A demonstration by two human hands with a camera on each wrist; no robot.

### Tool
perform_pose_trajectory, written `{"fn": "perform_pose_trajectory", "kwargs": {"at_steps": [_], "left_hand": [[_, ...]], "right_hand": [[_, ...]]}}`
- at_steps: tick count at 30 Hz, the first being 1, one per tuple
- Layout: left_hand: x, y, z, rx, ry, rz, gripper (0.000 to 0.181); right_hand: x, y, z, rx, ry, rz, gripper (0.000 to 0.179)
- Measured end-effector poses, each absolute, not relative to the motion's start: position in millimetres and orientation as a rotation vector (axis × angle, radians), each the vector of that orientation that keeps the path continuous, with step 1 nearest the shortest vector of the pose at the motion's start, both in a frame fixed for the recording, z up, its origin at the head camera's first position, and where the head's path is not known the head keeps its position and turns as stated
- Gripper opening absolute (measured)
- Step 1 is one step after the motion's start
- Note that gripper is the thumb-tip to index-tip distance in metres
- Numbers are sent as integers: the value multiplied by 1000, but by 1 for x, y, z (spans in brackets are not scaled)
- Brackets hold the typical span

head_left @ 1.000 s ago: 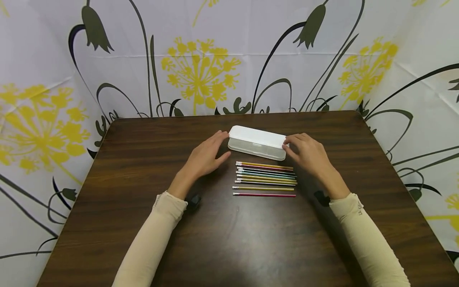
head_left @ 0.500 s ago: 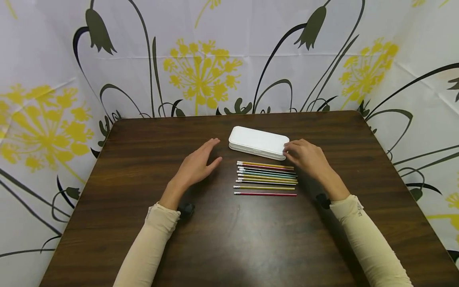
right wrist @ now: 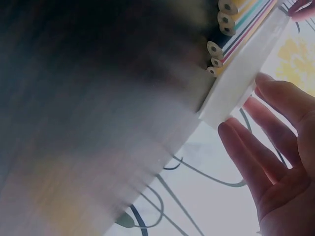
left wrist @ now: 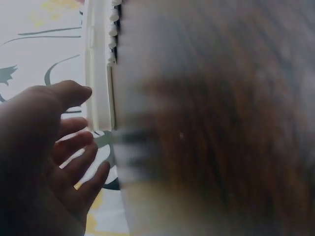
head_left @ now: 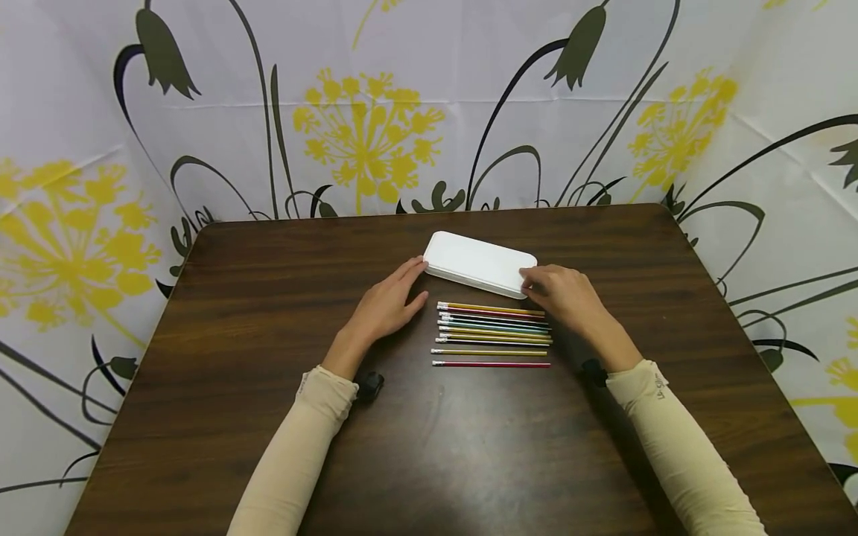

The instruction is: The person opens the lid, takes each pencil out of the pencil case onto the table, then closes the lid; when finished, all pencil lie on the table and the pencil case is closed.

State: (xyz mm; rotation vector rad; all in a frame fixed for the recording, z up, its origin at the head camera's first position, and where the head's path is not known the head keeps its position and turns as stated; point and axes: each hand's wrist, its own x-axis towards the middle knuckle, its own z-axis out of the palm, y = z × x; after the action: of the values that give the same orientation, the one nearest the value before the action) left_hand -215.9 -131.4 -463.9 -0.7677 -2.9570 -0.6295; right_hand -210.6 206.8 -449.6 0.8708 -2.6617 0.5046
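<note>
A white pencil case point(head_left: 479, 260) lies near the back of the table, its lid down. The left hand point(head_left: 385, 305) is at the case's left end, fingers nearly straight, fingertips touching its corner in the head view. At the other end, the right hand point(head_left: 563, 294) pinches the right front corner between thumb and fingers. Just in front of the case, several pencils point(head_left: 494, 327) with eraser ends to the left lie side by side. A red pencil point(head_left: 491, 364) is nearest the person. In the right wrist view, the right thumb point(right wrist: 275, 88) rests at the case's edge.
The dark wooden table point(head_left: 469, 461) has its back edge right behind the case. A white cloth with yellow and green flowers point(head_left: 369, 141) hangs behind and beside it. Each wrist wears a small black camera point(head_left: 370, 387).
The case's lid came down from slightly raised to shut, with the right hand at its right end. The left hand drew back from the left end, then returned to touch it.
</note>
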Motion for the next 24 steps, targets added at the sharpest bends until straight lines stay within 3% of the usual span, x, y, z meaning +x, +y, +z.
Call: {"fn": "perform_pose_trajectory", "kwargs": {"at_steps": [4, 11, 19, 24], "left_hand": [[-214, -129, -464, -777, -2980, -571, 63], [-214, -127, -462, -765, -2999, -527, 66], [-219, -124, -464, -762, -2953, -435, 63], [-219, -124, -465, -753, -2931, -430, 62]], "right_hand": [[-209, 207, -447, 878, -2664, 500, 19], [-205, 208, -446, 826, -2721, 470, 7], [-205, 208, -450, 809, -2723, 433, 21], [-203, 207, -449, 826, -2725, 388, 13]]}}
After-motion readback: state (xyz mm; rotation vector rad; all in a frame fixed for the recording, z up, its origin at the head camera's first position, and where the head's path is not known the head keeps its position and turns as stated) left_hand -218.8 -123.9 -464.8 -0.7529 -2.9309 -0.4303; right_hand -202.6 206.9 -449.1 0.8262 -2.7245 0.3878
